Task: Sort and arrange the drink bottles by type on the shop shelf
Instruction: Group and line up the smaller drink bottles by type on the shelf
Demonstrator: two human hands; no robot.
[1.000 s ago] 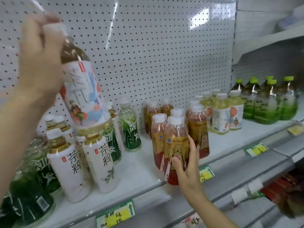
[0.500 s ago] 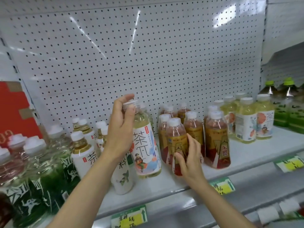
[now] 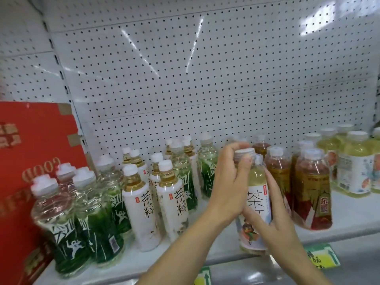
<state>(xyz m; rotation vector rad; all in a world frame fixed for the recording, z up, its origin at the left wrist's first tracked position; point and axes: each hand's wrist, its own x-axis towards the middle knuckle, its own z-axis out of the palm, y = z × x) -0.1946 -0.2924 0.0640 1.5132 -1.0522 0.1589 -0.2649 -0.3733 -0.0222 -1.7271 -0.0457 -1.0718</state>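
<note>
Bottle in hand: a pale-yellow clear plastic tea bottle with a white illustrated label [image 3: 256,204] is being held upright at the front edge of the white metal shop shelf [image 3: 349,221]; whether its base is resting on the shelf cannot be told.
Left hand: the left hand [image 3: 227,182] is being wrapped around the neck and shoulder, with the thumb pressed on the white cap and the fingers curled shut on the bottle.
Right hand: the right hand [image 3: 271,219] is being laid against the label side, fingers extended and only loosely bent, steadying rather than clamping.
Already grouped: clear bottles with green bamboo-print labels [image 3: 67,233] are being kept together at the shelf's left end, just beside a red cardboard box [image 3: 30,140]; amber tea bottles with tall white labels [image 3: 139,204] are being kept next to them; reddish-brown tea bottles with red-and-gold labels [image 3: 312,192] are standing just right of the hands.
Matching group: pale-yellow bottles with illustrated labels [image 3: 355,171] are being kept at the right end, well apart from the held bottle.
Progress judged: most sorting is appearing done; the held bottle is seeming misplaced between other types.
Left to do: it is probably needing to be carried right to its own kind, and the rows tidied.
</note>
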